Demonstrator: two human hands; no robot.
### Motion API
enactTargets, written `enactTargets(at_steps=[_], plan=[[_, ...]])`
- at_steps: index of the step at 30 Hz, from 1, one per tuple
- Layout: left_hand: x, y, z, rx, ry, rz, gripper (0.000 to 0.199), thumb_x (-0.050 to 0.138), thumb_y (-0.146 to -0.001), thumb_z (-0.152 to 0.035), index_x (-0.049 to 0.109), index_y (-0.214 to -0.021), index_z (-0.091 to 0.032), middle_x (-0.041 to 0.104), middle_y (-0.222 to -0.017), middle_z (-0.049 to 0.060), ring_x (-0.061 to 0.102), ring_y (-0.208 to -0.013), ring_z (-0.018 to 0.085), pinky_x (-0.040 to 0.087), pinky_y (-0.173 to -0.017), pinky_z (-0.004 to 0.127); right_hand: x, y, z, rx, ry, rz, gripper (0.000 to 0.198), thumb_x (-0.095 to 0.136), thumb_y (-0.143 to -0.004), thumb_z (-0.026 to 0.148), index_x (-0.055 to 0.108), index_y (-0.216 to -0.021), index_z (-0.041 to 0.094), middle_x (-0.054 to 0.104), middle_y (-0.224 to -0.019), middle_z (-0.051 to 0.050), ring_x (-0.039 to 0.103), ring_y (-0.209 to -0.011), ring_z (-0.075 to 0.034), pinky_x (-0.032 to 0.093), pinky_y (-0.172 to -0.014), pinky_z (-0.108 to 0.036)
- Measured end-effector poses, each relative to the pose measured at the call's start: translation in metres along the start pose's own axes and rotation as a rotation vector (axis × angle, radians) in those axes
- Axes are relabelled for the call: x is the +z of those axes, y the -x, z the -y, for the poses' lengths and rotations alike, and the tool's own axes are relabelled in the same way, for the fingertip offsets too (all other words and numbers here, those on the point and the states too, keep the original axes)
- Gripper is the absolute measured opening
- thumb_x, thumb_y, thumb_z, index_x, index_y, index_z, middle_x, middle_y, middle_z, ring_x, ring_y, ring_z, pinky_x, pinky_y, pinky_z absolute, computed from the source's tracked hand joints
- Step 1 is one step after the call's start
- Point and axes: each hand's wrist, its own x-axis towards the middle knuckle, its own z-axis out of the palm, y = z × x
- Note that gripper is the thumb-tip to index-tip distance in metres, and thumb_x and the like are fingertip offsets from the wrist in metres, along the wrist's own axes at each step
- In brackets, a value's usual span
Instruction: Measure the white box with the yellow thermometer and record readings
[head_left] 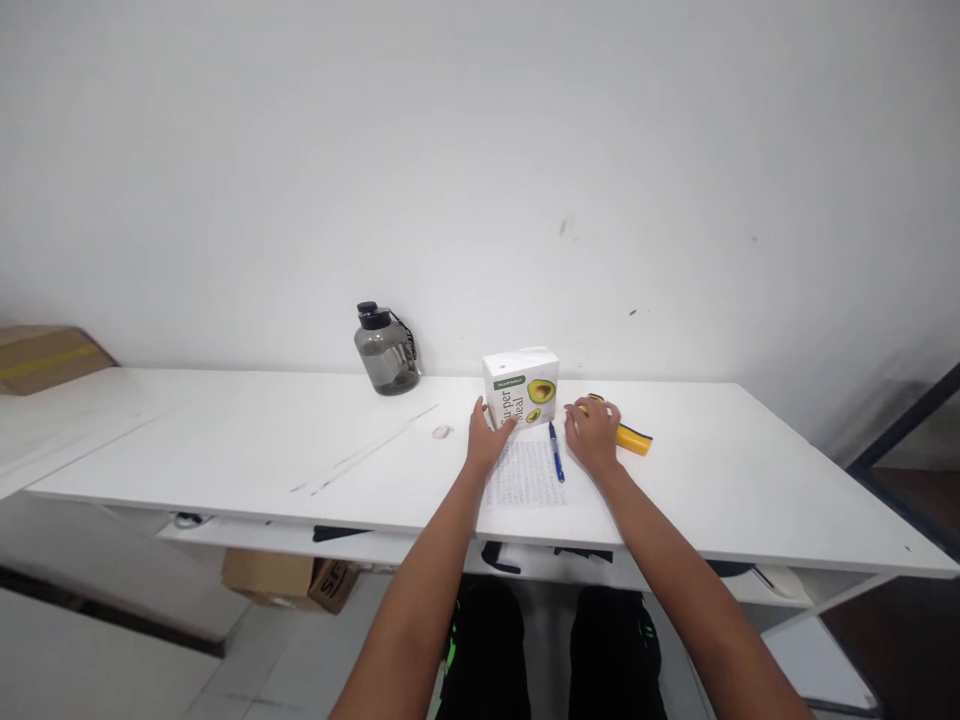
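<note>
A white box (523,397) with avocado pictures and green lettering stands upright on the white table. My left hand (487,438) is at its lower left corner, thumb across the front and fingers along the left side. To the right, my right hand (594,432) has its fingers curled over one end of a yellow object with dark edges (634,440); the hand covers much of it, so its kind is unclear. Between my hands lie a blue pen (556,453) and a sheet of paper with dense writing (523,478), in front of the box.
A grey translucent bottle (388,352) with a black lid stands near the wall, left of the box. A small whitish item (442,432) lies on the table (247,430). Cardboard boxes are at far left (49,358) and below the table (274,577).
</note>
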Motion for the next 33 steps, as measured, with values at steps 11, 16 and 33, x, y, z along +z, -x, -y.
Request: enactTargets(at_steps=[11,16,33], plan=[[0.007,-0.041,-0.033,-0.023,-0.45,0.098,0.063,0.061,-0.064,-0.072,0.052,-0.108,-0.028,0.066,-0.109,0.005,0.061,-0.102,0.028,0.044,-0.081,0.038,0.001,-0.009,-0.027,0.497,0.183,0.412,0.049,0.05,-0.085,0.049,0.054,-0.115,0.011,0.057,-0.106,-0.018,0.05,-0.098,-0.03,0.032,-0.081,-0.047],[0.012,-0.05,-0.028,0.007,-0.521,0.112,0.065,0.06,-0.064,-0.073,0.049,-0.105,-0.025,0.065,-0.109,0.008,0.061,-0.101,0.028,0.045,-0.076,0.037,0.004,-0.017,-0.018,0.524,0.145,0.399,0.048,0.05,-0.085,0.052,0.056,-0.11,0.012,0.057,-0.103,-0.017,0.05,-0.097,-0.031,0.034,-0.08,-0.046],[0.011,-0.047,-0.028,0.002,-0.444,0.091,0.065,0.065,-0.061,-0.071,0.051,-0.105,-0.025,0.068,-0.102,0.006,0.064,-0.09,0.026,0.044,-0.072,0.033,-0.005,-0.009,0.001,0.234,-0.426,0.048,0.056,0.046,-0.08,0.065,0.066,-0.099,0.016,0.069,-0.089,-0.008,0.06,-0.08,-0.021,0.034,-0.08,-0.033]])
